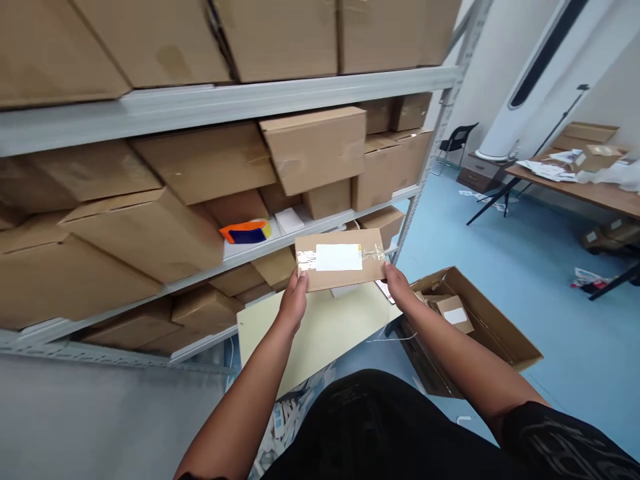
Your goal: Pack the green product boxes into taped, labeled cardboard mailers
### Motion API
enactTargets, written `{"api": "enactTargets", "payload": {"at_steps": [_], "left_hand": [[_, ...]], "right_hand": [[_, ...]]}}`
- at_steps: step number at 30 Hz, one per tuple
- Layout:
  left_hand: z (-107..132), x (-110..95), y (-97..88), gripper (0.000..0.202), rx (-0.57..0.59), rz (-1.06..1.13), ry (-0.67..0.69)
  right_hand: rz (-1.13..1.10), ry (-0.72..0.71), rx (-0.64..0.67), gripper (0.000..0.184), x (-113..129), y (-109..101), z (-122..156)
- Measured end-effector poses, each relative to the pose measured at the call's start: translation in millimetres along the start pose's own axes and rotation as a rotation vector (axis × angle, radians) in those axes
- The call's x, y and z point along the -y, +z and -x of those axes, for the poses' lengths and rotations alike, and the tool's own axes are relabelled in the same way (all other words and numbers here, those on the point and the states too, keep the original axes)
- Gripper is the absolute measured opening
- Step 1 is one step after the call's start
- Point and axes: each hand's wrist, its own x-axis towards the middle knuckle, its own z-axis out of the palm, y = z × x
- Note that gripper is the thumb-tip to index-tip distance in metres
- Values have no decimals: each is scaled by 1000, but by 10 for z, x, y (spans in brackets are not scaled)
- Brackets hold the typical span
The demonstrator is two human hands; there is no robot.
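Between my two hands is a flat brown cardboard box [306, 283] with a white label [339, 257] on its upper face and torn tape marks at both ends. My left hand [294, 300] grips its left end, thumb on top. At the right end, my right hand [397, 285] has hold of the near corner. The box is held above a pale yellow board [320, 333], whose far part it hides along with some white paper.
Metal shelving [280, 93] packed with cardboard boxes stands ahead and left. A tape dispenser [246, 231] lies on the middle shelf. Right of the board sits a large open carton [493, 320] with smaller boxes inside. A cluttered desk [595, 187] stands farther right.
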Motion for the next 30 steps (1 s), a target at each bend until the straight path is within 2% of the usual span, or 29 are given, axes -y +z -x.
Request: {"api": "enactTargets", "payload": {"at_steps": [3, 6, 9, 11, 14, 18, 21, 24, 27, 30], "left_hand": [[-179, -307, 711, 57, 104, -21, 36], [-284, -529, 1520, 59, 252, -76, 75], [-304, -685, 2338, 59, 395, -97, 90], [-284, -765, 2842, 57, 482, -80, 106], [-252, -847, 3487, 57, 617, -84, 128], [-312, -838, 4145, 59, 765, -151, 143], [-428, -737, 4502, 59, 818, -158, 126], [-549, -591, 4657, 59, 802, -189, 120], [-675, -433, 4521, 58, 823, -180, 106], [-820, -276, 4147, 55, 799, -114, 22]], "right_hand": [[-48, 110, -79, 72, -253, -683, -95], [-6, 148, -205, 74, -503, -1442, -84], [54, 193, -327, 76, -732, -2169, 50], [78, 242, -397, 77, -874, -2579, 193], [116, 326, -506, 77, -1086, -3033, 429], [170, 434, -616, 77, -1385, -3342, 665], [198, 511, -629, 74, -1586, -3409, 767], [224, 599, -648, 75, -1730, -3387, 848], [223, 638, -670, 75, -1821, -3300, 913], [220, 624, -658, 72, -1865, -3155, 907]]}}
